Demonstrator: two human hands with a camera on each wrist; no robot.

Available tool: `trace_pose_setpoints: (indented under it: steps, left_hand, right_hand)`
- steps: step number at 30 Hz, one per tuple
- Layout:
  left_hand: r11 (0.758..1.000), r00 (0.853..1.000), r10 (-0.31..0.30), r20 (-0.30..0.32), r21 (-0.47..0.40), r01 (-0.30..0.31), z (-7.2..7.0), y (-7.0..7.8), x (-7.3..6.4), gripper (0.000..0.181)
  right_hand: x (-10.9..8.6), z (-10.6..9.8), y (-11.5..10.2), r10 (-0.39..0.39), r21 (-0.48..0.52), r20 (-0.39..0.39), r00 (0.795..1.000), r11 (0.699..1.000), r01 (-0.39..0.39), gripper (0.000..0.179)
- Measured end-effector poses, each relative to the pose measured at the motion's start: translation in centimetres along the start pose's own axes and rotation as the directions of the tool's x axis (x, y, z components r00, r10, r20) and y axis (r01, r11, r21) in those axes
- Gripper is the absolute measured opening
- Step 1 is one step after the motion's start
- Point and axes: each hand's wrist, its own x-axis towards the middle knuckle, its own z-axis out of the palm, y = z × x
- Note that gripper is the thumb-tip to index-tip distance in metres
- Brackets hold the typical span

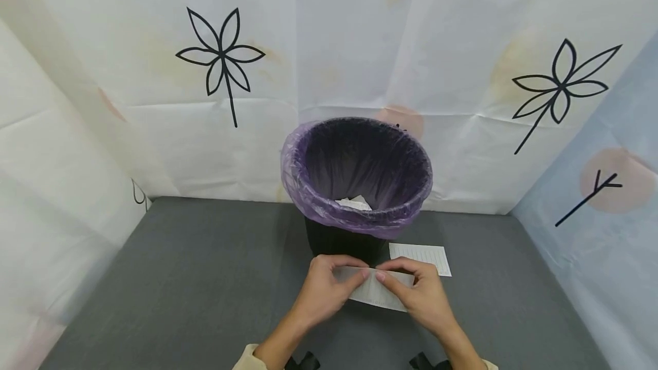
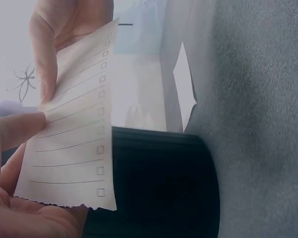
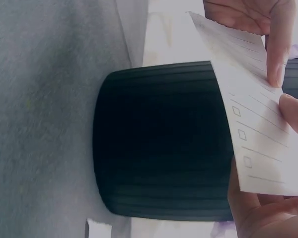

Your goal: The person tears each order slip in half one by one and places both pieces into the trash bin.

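A lined paper slip (image 1: 377,292) with small checkboxes down one side and one ragged end is held up by both hands in front of a black bin (image 1: 334,240). My left hand (image 1: 325,290) pinches the slip near its middle top edge, thumb on the near face. Close beside it, my right hand (image 1: 422,294) pinches the same edge, the two thumb tips almost meeting. In the right wrist view the slip (image 3: 260,129) bends at a crease near the thumbs. A second lined slip (image 1: 422,253) lies flat on the grey table, right of the bin.
A purple plastic liner (image 1: 329,211) folds over the bin's rim. Some white paper (image 1: 354,204) lies inside the bin. Behind stands a pale cloth wall (image 1: 339,33) with drawn flowers, and cloth walls close both sides of the grey table (image 1: 205,278).
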Motion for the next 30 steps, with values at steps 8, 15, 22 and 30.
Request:
trace_pose_setpoints:
  steps: [8, 15, 22, 30]
  left_hand:
    - [0.999, 0.999, 0.034, -0.04, -0.022, -0.035, -0.9, 0.2, -0.4, 0.008]
    - [0.999, 0.997, 0.052, -0.06, -0.002, -0.052, -1.6, 1.0, -0.6, 0.008]
    - [0.999, 0.998, 0.046, -0.051, -0.022, -0.047, -2.2, 1.5, -0.7, 0.007]
    - [0.998, 0.998, 0.055, -0.043, -0.016, -0.056, -2.4, 1.8, -0.9, 0.008]
  right_hand:
    - [0.4, 1.3, -0.5, -0.01, 0.057, -0.01, 1.0, 0.998, 0.01, 0.009]
    - [0.7, 2.1, -1.3, -0.033, 0.054, -0.027, 0.999, 0.998, 0.035, 0.01]
    - [0.8, 2.4, -1.8, -0.05, 0.054, -0.033, 0.998, 0.997, 0.052, 0.011]
    - [0.8, 2.5, -2.0, -0.077, 0.054, -0.034, 0.996, 0.995, 0.079, 0.012]
